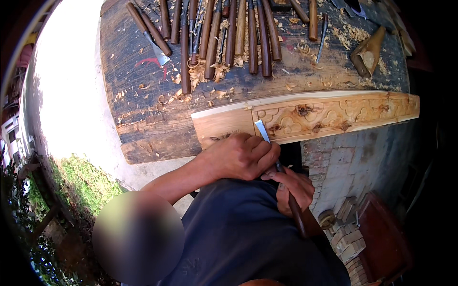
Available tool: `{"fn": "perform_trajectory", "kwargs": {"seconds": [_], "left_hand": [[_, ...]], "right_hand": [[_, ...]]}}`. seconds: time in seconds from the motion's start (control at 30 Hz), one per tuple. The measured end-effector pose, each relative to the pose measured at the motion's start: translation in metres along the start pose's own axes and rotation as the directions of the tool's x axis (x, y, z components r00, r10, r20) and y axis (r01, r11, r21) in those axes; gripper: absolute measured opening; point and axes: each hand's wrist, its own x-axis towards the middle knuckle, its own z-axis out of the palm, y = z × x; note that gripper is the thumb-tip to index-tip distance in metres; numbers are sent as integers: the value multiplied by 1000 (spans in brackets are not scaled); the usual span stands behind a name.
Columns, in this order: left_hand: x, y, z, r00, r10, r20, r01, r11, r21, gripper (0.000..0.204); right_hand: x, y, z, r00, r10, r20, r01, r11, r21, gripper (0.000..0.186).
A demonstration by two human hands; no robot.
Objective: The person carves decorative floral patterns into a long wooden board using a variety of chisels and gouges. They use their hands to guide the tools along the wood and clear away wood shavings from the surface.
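Note:
A wood chisel (296,214) with a dark wooden handle slants across the near edge of a pale carved board (353,110). My left hand (241,155) is closed round its shank close to the blade, and the fist rests by the board's near edge. Lower down, my right hand (295,188) wraps the handle, whose butt end points back toward my body. The bright blade tip lies at the left border of the carved pattern, by a scribed line; whether it bites into the wood I cannot tell. Scrolled relief fills the board's right part, while its left end is plain.
Several chisels and gouges (214,43) with wooden handles lie along the far side of the worn workbench (143,105), among curled shavings (222,71). A wooden mallet-like block (368,52) sits at the far right. Stacked wood blocks (347,240) stand below on the right.

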Motion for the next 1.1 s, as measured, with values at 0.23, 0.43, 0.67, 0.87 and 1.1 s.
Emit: {"fn": "perform_trajectory", "kwargs": {"seconds": [0.23,0.43,0.67,0.87,1.1], "left_hand": [[0,-1,-3,999,-34,30,35,999,-20,39],[0,1,-2,999,-49,15,50,999,-20,38],[0,0,-2,997,-73,8,73,997,-33,42],[2,2,-2,984,-179,3,179,983,-51,47],[0,2,1,992,-126,-30,124,990,-61,40]], "right_hand": [[2,5,-2,999,-23,35,23,1000,2,27],[6,5,1,999,-36,5,36,997,-72,19],[7,4,4,999,-40,-13,39,997,-68,18],[11,11,15,997,-50,-66,40,989,-146,17],[13,-1,-1,1000,-19,24,19,1000,-20,18]]}}
